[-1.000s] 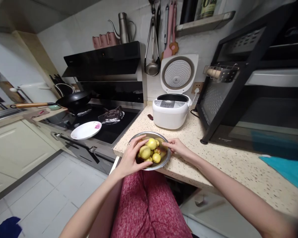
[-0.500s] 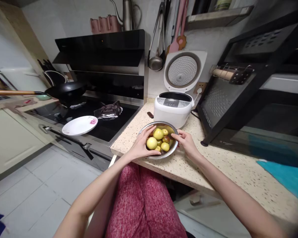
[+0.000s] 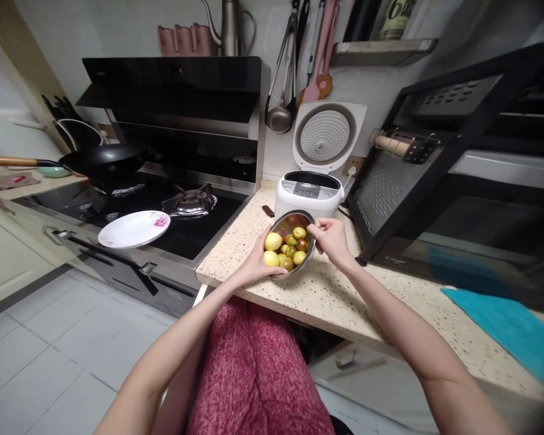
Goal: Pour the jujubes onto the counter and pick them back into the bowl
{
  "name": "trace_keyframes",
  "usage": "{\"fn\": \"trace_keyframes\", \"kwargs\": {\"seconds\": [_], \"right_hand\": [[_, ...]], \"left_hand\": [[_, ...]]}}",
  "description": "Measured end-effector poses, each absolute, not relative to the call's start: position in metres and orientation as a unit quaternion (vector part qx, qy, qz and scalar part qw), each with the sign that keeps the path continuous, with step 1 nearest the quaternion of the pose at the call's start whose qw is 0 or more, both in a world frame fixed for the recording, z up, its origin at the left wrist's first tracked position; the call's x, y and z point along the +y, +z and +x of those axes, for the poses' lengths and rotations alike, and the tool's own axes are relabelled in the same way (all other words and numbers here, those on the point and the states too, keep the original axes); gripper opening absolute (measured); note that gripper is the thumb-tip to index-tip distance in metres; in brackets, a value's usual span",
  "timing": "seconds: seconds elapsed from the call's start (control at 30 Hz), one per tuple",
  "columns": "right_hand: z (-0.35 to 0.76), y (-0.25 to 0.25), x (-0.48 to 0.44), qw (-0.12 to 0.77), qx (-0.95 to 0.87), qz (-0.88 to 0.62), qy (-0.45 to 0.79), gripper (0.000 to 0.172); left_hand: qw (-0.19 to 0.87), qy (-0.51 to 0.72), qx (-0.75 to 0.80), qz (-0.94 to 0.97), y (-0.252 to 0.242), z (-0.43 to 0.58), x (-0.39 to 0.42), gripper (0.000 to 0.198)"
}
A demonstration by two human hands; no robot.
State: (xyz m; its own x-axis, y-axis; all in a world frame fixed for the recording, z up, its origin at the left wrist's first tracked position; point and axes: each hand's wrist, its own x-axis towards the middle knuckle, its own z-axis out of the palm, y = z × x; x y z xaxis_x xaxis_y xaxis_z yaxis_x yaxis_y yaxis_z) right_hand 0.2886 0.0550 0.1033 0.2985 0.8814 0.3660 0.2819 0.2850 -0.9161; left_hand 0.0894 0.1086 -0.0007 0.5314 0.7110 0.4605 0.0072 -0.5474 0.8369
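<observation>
A metal bowl (image 3: 294, 220) is tilted toward the left over the counter edge. Inside it lie several round yellow-green fruits (image 3: 272, 241), some with brown patches, which look like jujubes. My left hand (image 3: 256, 263) spans the bowl's lower left side, thumb along the near rim and fingers up the left side beside the fruits. On the right side, my right hand (image 3: 332, 239) pinches the rim between thumb and curled fingers. Just behind the bowl stands a white rice cooker (image 3: 309, 196) with its lid (image 3: 325, 136) raised.
To the left, a white floral plate (image 3: 131, 229) rests at the front of the black gas stove (image 3: 181, 232), with a wok (image 3: 104, 158) behind it. A black rack (image 3: 385, 181) holding an oven and a teal cloth (image 3: 494, 326) are on the right of the speckled counter (image 3: 340, 296).
The bowl has gone from nearly level to tilted leftward, its right side raised by my right hand. The fruits have shifted toward the left and near side. The view has turned slightly right.
</observation>
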Motion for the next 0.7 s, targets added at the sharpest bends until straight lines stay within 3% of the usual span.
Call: {"fn": "trace_keyframes", "kwargs": {"seconds": [0.7], "right_hand": [[0.33,0.129,0.031,0.553,-0.507,-0.624,0.22,0.035]], "left_hand": [[0.341,0.319,0.238,0.852,0.0,0.087,0.102,0.119]]}}
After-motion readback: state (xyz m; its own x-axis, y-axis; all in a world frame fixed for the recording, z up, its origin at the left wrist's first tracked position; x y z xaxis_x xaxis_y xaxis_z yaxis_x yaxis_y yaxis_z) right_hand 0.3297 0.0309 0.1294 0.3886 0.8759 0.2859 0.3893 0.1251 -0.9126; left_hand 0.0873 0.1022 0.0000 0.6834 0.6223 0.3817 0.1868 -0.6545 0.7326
